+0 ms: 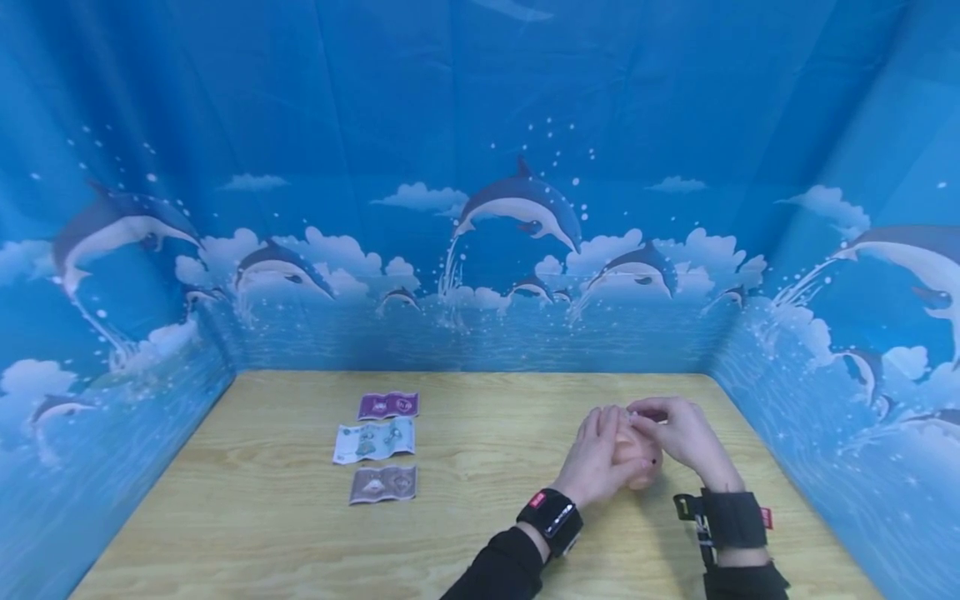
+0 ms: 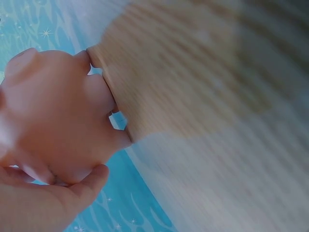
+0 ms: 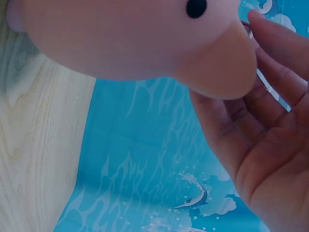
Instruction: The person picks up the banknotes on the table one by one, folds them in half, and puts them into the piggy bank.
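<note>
A pink piggy bank (image 1: 637,454) stands on the right part of the table, its short feet on the wood in the left wrist view. My left hand (image 1: 596,454) grips it from the left, fingers over its top and thumb along its side. Above the bank, the thumb and index finger of my right hand (image 1: 678,433) come together at its top and pinch a small pale thing (image 1: 632,416); I cannot tell what it is. The right wrist view shows the right-hand fingers (image 3: 285,48) close around the pig's ear (image 3: 222,67), near its black eye (image 3: 196,7).
Three creased banknotes lie in a column on the left: a purple one (image 1: 388,406) at the back, a pale green one (image 1: 375,442) and a grey-brown one (image 1: 383,484) in front. A blue dolphin-print curtain (image 1: 465,250) walls the wooden table (image 1: 247,517) behind and at both sides.
</note>
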`<state>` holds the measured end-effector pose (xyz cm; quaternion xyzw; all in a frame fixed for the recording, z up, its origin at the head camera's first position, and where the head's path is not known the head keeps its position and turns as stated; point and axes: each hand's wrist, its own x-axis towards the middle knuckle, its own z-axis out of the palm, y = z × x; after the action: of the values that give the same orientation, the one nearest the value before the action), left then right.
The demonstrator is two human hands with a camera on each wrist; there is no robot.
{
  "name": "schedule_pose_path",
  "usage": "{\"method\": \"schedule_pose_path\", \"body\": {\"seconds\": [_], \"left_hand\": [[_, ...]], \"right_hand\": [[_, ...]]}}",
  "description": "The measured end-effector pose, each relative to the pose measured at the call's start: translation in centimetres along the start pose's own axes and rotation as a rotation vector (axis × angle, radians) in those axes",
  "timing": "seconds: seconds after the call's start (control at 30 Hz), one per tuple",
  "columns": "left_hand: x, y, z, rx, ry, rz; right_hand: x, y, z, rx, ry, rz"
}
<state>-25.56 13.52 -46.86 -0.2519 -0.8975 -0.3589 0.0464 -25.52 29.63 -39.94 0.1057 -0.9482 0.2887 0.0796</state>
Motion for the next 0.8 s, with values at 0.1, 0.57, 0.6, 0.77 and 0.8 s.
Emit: {"method": "schedule_pose_path", "body": {"seconds": [0.1, 0.57, 0.6, 0.77, 0.8], "left_hand": [[0.00, -0.04, 0.02, 0.001, 0.001, 0.002], [-0.09, -0.13, 0.08, -0.021, -0.010, -0.013], [-0.09, -0.14, 0.09, -0.019, -0.012, -0.014], [-0.08, -0.12, 0.10, -0.012, -0.015, -0.013], [-0.07, -0.10, 0.10, -0.008, -0.015, -0.011]], "right_hand": [[-0.04, 0.01, -0.07, 0.003, -0.011, -0.020], [-0.05, -0.01, 0.05, 0.004, -0.062, -0.016], [-0.03, 0.01, 0.10, 0.003, -0.061, -0.013], [0.04, 0.04, 0.32, 0.012, -0.055, 0.007], [0.05, 0.03, 0.35, 0.012, -0.054, 0.011]]}}
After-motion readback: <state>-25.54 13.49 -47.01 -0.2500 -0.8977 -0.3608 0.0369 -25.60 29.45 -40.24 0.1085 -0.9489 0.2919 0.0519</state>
